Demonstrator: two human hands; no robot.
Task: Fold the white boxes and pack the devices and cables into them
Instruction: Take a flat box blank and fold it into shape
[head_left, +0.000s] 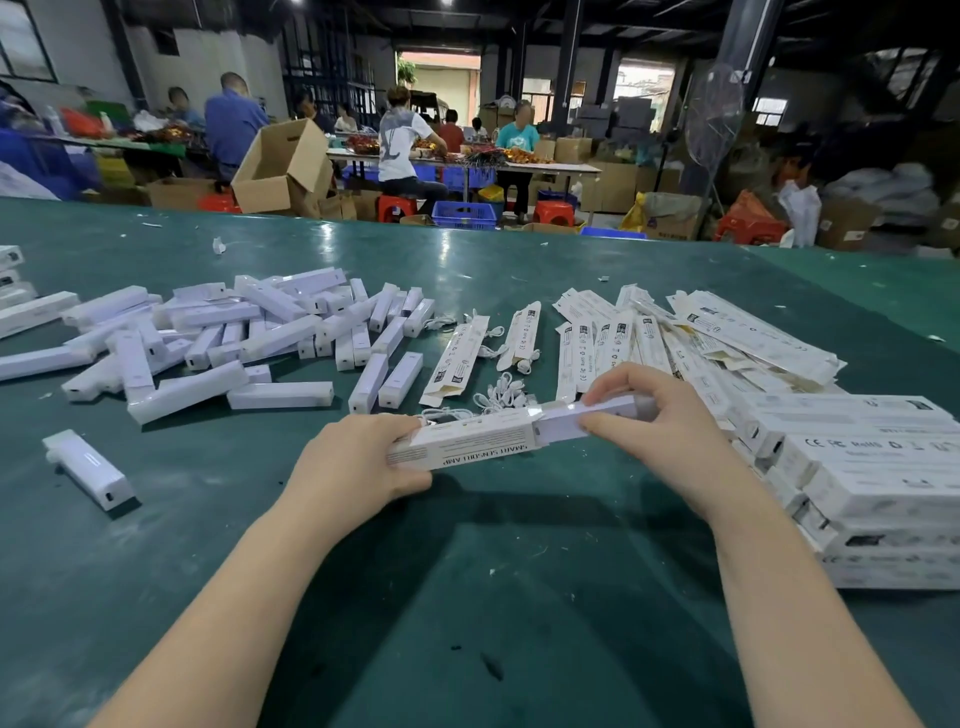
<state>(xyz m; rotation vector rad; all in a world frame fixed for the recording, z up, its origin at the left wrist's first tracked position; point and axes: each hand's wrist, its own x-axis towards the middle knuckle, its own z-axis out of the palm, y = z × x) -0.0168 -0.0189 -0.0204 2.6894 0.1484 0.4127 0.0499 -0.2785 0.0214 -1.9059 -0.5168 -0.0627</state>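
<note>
A folded white box (467, 439) is held level just above the green tabletop (467, 597), near the middle of its near half, with a white device (587, 415) partly slid into its open right end. The left hand (358, 457) grips the box's left end, fingers curled over the top and thumb underneath. The right hand (654, 421) pinches the protruding device, fingers over its top and thumb against its near side. Just behind the box lies a bundle of white cables (501, 392). Farther back to the left, a loose heap of white devices (234, 332) spreads toward the left edge, and one device (88, 470) lies alone nearer the front left. Flat unfolded boxes (675, 332) lie scattered back right, and a stack of packed boxes (872, 488) sits at the right edge. Beyond the far edge, people sit at other tables among cardboard cartons (280, 166).
</note>
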